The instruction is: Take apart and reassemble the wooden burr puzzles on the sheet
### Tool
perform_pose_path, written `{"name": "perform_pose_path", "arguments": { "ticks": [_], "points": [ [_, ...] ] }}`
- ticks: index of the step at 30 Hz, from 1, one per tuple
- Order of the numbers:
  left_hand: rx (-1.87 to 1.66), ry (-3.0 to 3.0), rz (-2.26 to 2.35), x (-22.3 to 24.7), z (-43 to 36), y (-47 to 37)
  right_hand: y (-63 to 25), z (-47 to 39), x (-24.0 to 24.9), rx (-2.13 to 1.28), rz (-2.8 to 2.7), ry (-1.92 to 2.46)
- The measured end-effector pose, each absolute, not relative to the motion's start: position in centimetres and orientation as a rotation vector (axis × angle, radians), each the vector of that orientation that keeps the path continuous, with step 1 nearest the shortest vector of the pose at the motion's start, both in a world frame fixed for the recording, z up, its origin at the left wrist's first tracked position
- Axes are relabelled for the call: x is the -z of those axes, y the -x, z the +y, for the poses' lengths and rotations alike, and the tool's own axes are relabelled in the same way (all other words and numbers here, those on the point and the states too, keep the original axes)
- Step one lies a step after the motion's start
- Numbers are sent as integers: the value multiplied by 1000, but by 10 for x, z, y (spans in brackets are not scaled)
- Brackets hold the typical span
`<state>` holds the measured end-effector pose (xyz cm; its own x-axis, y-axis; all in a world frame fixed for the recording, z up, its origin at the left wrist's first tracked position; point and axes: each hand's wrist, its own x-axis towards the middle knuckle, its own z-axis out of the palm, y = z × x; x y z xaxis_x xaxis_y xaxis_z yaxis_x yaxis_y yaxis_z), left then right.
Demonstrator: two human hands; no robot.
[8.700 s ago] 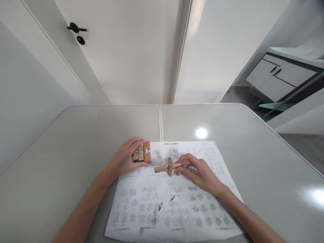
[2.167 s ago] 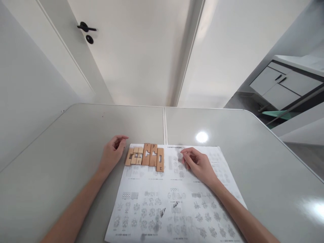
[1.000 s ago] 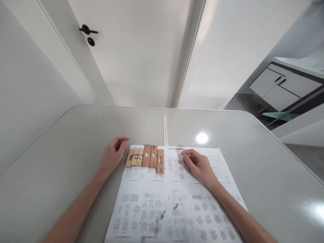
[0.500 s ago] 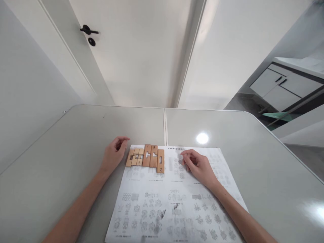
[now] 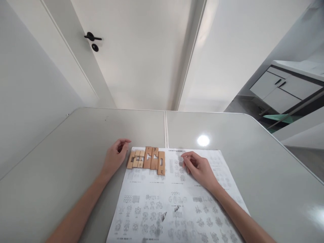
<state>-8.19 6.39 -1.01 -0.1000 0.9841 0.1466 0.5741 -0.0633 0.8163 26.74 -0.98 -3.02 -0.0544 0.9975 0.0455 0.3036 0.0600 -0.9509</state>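
Note:
Several flat wooden pieces lie side by side on the upper left part of a printed paper sheet [image 5: 152, 189]. Smaller light pieces [image 5: 135, 159] are at the left, then two longer notched pieces [image 5: 151, 158], and a slotted piece marked 2 [image 5: 161, 163] at the right end. My left hand [image 5: 117, 153] rests just left of the pieces, fingers loosely curled with space between thumb and fingers, holding nothing. Over the sheet's upper right part lies my right hand [image 5: 198, 168], thumb and fingers bent and apart, with nothing visible in it.
The sheet lies on a pale glossy table [image 5: 63, 175] with a seam [image 5: 165, 128] down its far half. Beyond the far edge stands a white door [image 5: 141, 54] with a black handle [image 5: 93, 37]. A white cabinet [image 5: 286, 86] is at the far right.
The whole view has shifted slightly, so things appear a little lower. Both hands and the wooden pieces keep their places on the table.

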Motion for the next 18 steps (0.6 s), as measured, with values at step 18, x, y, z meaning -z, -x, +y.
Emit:
{"name": "perform_pose_path", "arguments": {
  "ticks": [18],
  "points": [
    [-1056, -1631, 1677, 5, 49, 86, -272, -11, 28, -1016, -1535, 1359]
  ]
}}
